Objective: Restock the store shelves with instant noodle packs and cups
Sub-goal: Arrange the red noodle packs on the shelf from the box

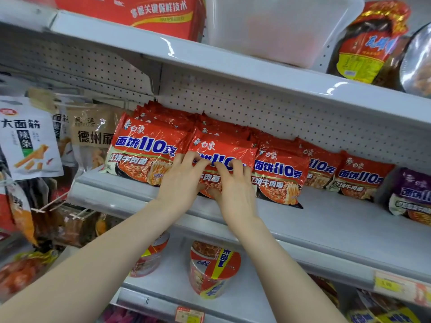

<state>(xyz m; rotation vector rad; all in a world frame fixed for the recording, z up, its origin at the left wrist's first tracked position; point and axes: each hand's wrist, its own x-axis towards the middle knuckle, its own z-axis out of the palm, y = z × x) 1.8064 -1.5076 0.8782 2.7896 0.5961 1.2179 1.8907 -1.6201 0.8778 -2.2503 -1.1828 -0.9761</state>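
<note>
White snack bag (28, 136) hanging left, tan bag (93, 134) beside it; translucent tub (279, 26) above, red carton (158, 15) alongside

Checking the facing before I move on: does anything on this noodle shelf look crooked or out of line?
Yes. The third red noodle pack, just right of the gripped pack under the left hand and right hand, tilts, its lower corner jutting forward. The two red packs further right sit back from that line.

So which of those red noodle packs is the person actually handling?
The front pack second from the left: the left hand and right hand both grip its front. None of the other red packs has both hands on it.
</note>
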